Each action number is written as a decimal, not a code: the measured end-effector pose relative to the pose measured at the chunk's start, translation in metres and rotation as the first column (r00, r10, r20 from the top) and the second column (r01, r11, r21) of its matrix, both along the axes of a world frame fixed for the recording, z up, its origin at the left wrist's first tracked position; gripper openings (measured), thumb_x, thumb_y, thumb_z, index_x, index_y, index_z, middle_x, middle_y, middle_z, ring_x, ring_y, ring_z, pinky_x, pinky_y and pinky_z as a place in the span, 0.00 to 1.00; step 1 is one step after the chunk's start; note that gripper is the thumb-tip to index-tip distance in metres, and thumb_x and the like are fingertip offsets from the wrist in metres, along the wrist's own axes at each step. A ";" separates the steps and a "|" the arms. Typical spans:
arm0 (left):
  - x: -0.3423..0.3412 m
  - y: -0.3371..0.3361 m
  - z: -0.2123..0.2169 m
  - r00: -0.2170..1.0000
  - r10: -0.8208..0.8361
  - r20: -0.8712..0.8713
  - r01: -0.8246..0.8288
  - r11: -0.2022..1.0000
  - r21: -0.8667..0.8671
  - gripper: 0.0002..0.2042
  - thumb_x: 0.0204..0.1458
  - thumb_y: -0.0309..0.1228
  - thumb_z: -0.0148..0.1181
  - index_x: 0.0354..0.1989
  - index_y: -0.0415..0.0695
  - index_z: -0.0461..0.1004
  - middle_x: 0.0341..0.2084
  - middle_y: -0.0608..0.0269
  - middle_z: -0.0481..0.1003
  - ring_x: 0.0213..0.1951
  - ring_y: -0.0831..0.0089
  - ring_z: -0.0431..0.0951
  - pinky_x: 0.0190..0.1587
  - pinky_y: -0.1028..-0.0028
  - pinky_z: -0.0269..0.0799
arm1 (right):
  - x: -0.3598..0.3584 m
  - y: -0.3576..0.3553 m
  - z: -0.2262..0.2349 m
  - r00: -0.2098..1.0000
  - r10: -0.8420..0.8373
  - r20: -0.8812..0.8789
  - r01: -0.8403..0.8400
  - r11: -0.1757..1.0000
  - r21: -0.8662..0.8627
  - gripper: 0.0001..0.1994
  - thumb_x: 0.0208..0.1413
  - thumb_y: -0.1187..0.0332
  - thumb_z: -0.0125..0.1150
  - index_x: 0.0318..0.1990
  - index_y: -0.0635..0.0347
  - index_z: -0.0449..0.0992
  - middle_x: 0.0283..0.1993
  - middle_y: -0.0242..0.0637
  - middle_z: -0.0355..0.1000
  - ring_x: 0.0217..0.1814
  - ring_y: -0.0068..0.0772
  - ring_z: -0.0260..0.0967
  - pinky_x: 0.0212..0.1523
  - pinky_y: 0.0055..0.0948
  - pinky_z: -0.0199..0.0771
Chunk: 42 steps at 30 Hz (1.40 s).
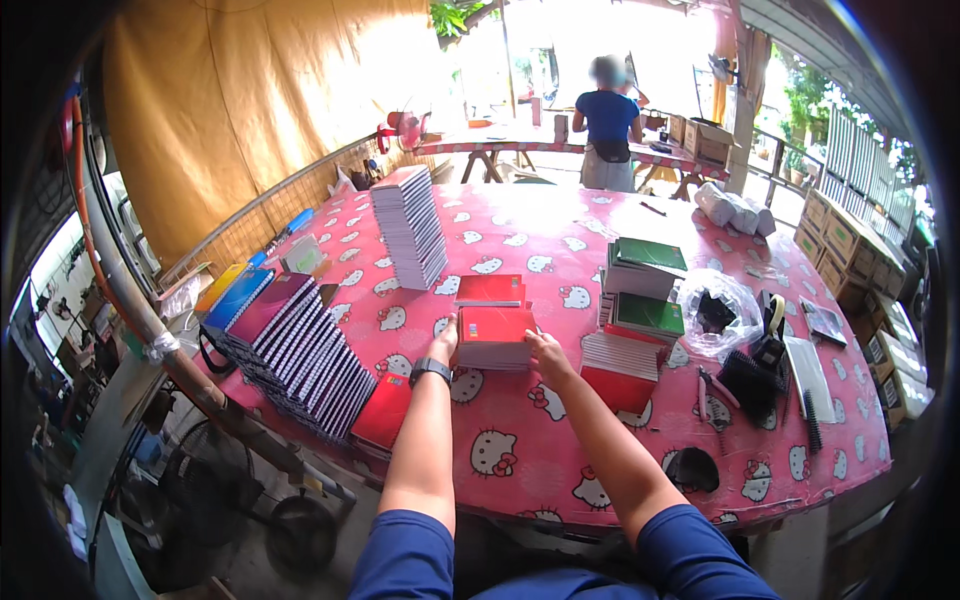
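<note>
On the pink, cartoon-printed tabletop [520, 415], a leaning stack of spiral-bound notebooks [290, 345] stands at the far left, its pale page edges and dark bindings making a striped slope. Just beside it lie a few flat red books [387, 413]; beyond rises a tall, squared column of books [410, 228].

Around the middle, the left hand [446, 346] presses against the left end of a red-covered pile [496, 338], near the body side of another red pile [490, 288]. The right hand [547, 356] closes on its right end, so both hands grasp the pile between them; whether it is lifted or resting, I can't tell.

I'd judge it fairly heavy, being packed paper: stiff as a block, hardly fragile, though the smooth covers could slide over one another. Low on both ends, with inward pressure, seems the surest hold.

Further right, a ridged white-edged stack [622, 362] shows a red cover near green-covered books [648, 312]. Then come a crinkled clear plastic bag [722, 322], pliers [714, 392] and a black, toothed strip [812, 420].
</note>
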<state>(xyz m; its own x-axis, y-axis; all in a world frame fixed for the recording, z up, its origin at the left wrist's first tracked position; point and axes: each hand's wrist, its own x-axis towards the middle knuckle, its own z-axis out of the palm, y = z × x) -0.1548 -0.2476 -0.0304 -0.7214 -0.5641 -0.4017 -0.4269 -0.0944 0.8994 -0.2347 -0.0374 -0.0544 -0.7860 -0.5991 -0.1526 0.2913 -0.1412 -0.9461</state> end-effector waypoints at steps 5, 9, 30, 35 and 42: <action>-0.001 -0.012 0.001 0.993 -0.053 -0.109 0.074 0.978 0.197 0.35 0.52 0.69 0.39 0.40 0.47 0.76 0.29 0.58 0.78 0.35 0.65 0.77 0.42 0.59 0.71 | 0.006 0.000 0.000 1.000 -0.007 0.030 0.009 0.998 -0.060 0.16 0.59 0.57 0.55 0.49 0.55 0.67 0.47 0.33 0.68 0.49 0.29 0.67 0.45 0.33 0.66; 0.016 0.016 0.012 0.968 -0.067 -0.240 0.150 0.927 0.344 0.32 0.53 0.66 0.43 0.40 0.47 0.76 0.30 0.58 0.79 0.36 0.68 0.77 0.40 0.63 0.72 | -0.005 0.014 -0.007 0.995 -0.011 0.096 0.016 0.999 -0.052 0.12 0.57 0.60 0.55 0.44 0.54 0.70 0.44 0.35 0.69 0.45 0.32 0.69 0.43 0.35 0.68; 0.168 0.140 -0.047 0.852 -0.337 -0.400 0.248 0.934 -0.259 0.44 0.26 0.20 0.77 0.55 0.41 0.55 0.45 0.60 0.69 0.51 0.68 0.69 0.56 0.68 0.65 | 0.142 0.197 0.020 0.943 0.182 -0.279 -0.160 0.982 0.100 0.29 0.40 0.79 0.72 0.54 0.64 0.70 0.48 0.32 0.74 0.50 0.21 0.69 0.54 0.26 0.70; 0.170 0.158 -0.031 0.748 -0.383 -0.542 0.236 0.917 -0.322 0.54 0.26 0.24 0.79 0.64 0.41 0.47 0.53 0.57 0.64 0.57 0.67 0.64 0.61 0.67 0.60 | 0.146 0.206 0.014 0.970 0.103 -0.221 -0.092 0.994 0.056 0.28 0.42 0.79 0.71 0.53 0.65 0.69 0.47 0.32 0.74 0.49 0.20 0.70 0.51 0.26 0.72; 0.161 0.165 -0.024 0.734 -0.275 -0.621 0.190 0.961 -0.201 0.63 0.26 0.31 0.81 0.67 0.39 0.35 0.57 0.54 0.60 0.61 0.64 0.61 0.64 0.64 0.57 | 0.134 0.215 0.018 0.985 0.152 -0.082 -0.144 0.985 0.098 0.21 0.45 0.77 0.69 0.50 0.62 0.72 0.43 0.30 0.76 0.42 0.18 0.72 0.45 0.23 0.72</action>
